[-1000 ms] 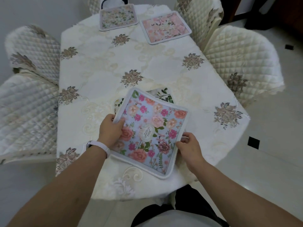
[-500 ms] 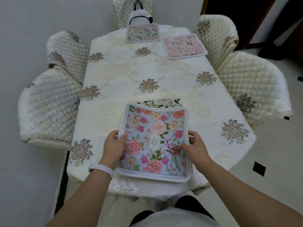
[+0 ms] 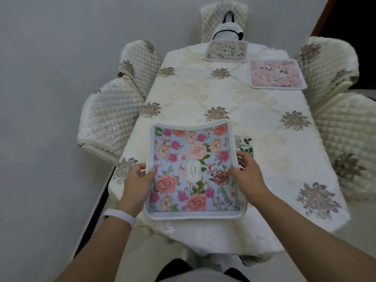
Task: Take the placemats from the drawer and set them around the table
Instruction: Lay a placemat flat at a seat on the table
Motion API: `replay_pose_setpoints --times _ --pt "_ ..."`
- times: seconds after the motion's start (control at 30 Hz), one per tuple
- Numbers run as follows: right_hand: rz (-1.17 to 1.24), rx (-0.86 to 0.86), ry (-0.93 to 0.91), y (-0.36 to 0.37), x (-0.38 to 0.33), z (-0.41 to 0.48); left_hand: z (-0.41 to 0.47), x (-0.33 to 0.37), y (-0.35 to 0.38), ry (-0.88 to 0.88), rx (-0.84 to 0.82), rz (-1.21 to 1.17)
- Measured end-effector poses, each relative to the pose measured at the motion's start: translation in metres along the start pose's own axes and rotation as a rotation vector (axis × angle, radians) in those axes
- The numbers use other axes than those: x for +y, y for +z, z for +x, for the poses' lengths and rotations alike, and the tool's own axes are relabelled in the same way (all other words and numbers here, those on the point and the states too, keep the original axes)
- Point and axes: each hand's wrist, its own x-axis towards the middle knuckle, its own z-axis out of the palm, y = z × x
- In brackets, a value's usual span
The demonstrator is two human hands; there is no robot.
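Observation:
A blue floral placemat with a grey border is at the near end of the table, its far edge curling up. My left hand grips its left edge, thumb on top. My right hand grips its right edge. Under it, a white placemat with green leaves peeks out at the right. At the far end lie a pale floral placemat and a pink floral placemat.
Quilted cream chairs stand round the table: two on the left, two on the right, one at the far end with a white bag on it. A grey wall runs along the left.
The blue placemat has turned from a skewed angle to square with the table and shifted left, baring the leafy mat's right side. The camera has pulled back and tilted up.

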Motion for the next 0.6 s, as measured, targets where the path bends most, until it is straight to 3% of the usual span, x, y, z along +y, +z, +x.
replay_pose_setpoints --times 0.23,0.6 --pt "-0.052 -0.173 -0.019 0.057 -0.023 0.014 -0.017 0.003 -0.053 -0.052 0.157 -0.163" --pt "-0.203 -0.376 -0.07 0.23 -0.064 0.007 0.0 -0.019 -0.203 -0.086 0.337 -0.285"
